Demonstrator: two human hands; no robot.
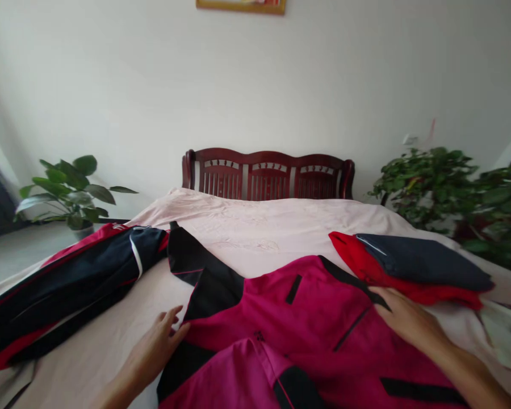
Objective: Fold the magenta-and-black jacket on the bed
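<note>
A magenta jacket with black panels (306,307) lies spread out in front of me, one sleeve folded across its lower part. My left hand (162,338) is at the jacket's left side, its fingers apart and the thumb touching the fabric edge. On the opposite side, my right hand (402,315) pinches the black-trimmed edge of the jacket between thumb and fingers. The jacket's black collar or sleeve part (208,267) points up and to the left. Its lowest part runs out of view.
Dark trousers with red and white trim (80,275) lie at the left. Folded navy clothing (426,261) rests on red clothing (349,255) at the right. A pale cloth (509,329) is beside them. Beyond the pink bedsheet (247,221) stands a wooden backrest (268,173), with potted plants on both sides.
</note>
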